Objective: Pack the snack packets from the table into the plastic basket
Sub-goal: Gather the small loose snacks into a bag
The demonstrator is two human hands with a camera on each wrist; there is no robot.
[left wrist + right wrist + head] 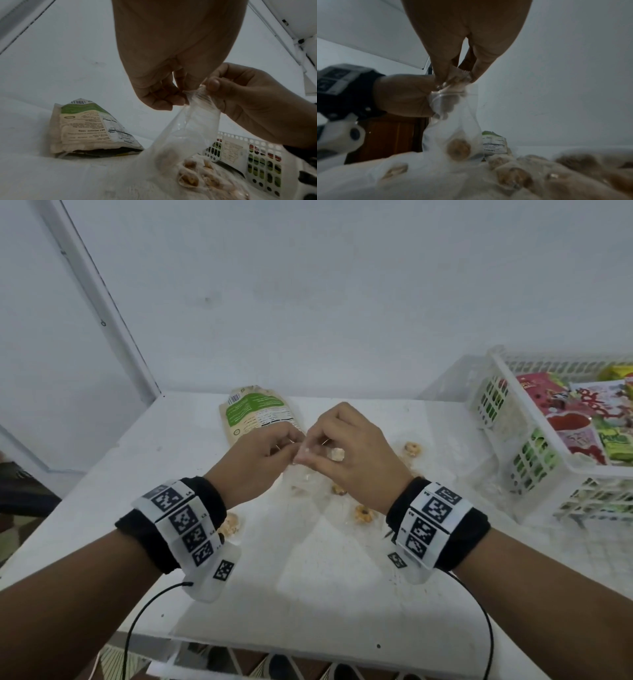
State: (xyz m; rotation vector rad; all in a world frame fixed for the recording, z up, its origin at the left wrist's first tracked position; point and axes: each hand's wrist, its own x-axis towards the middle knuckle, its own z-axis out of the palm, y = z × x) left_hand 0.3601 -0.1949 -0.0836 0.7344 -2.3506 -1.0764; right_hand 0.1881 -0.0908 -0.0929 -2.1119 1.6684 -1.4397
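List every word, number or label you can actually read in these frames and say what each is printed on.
"NET WEIGHT: 100g": upside down on the green and cream packet, left wrist view.
Its barcode, table and remaining print: too small or blurred.
Packets in the white basket: bright lettering, not legible.
Wrist bands: square coded markers; tiny characters beside them unreadable.

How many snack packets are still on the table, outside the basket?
2. The green and beige packet lies flat at the back of the table. The clear bag of cookies sits in front, its top pinched by both hands. None seems hidden.
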